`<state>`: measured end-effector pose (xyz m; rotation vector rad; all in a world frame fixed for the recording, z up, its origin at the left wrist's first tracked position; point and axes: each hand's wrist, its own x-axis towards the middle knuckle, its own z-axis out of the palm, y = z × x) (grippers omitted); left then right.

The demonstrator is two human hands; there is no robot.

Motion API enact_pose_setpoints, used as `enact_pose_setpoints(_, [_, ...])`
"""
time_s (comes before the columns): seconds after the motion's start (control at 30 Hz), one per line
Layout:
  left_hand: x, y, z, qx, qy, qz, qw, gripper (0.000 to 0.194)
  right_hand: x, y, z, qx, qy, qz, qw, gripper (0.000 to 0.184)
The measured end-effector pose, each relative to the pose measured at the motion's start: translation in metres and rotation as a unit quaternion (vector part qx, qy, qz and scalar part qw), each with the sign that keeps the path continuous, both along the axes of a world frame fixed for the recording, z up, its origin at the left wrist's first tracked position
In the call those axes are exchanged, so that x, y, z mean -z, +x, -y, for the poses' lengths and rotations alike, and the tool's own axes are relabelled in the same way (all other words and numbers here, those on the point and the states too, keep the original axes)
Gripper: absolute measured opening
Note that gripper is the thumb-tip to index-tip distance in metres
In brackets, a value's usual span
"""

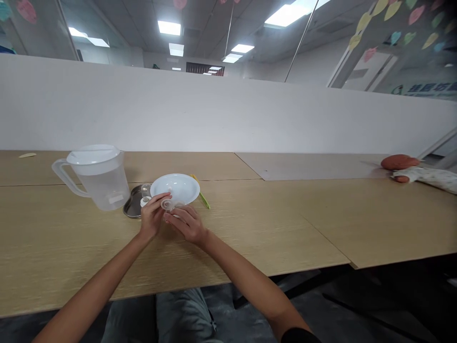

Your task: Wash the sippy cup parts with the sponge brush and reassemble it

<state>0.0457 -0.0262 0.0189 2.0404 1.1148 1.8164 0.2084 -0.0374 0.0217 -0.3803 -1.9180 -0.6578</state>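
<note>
A small clear bottle (167, 204), its round end toward me, is held in front of the white bowl (185, 183). My left hand (153, 215) is closed against its left side. From the right, my right hand (189, 224) has its fingers wrapped round the same bottle, hiding part of it. Just left of my left hand lies a metal kidney-shaped tray (131, 208). A clear glass-like piece (145, 189) and a small white piece (144, 201) are at the tray's right side, partly covered by my hand. A yellow-green stick (204, 199) rests beside the bowl.
A lidded clear plastic pitcher (103, 178) stands left of the tray, its handle pointing left. On the wooden table (267, 224), a flat pale piece (27, 155) lies at the far left. A brown item and a white patterned bundle (433, 176) are at the far right. A white wall (214, 114) runs behind.
</note>
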Motion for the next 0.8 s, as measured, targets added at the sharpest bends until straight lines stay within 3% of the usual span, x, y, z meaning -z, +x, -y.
enact_pose_setpoints(0.2, [0.002, 0.0, -0.001, -0.001, -0.005, 0.012, 1.0, 0.024, -0.005, -0.003, 0.002, -0.018, 0.047, -0.041, 0.998, 0.013])
enact_pose_setpoints(0.4, [0.004, 0.0, -0.001, -0.001, -0.009, 0.009, 1.0, 0.024, 0.002, -0.004, -0.005, 0.045, 0.045, -0.011, 0.998, 0.009])
enact_pose_setpoints(0.57, [0.005, 0.003, 0.002, 0.029, -0.013, -0.021, 0.999, 0.022, -0.004, -0.003, -0.01, 0.087, 0.064, -0.057, 0.992, 0.017])
enact_pose_setpoints(0.8, [0.009, -0.002, -0.005, 0.0, 0.004, -0.019, 1.0, 0.024, -0.006, 0.0, -0.005, 0.024, 0.126, -0.068, 0.989, 0.008])
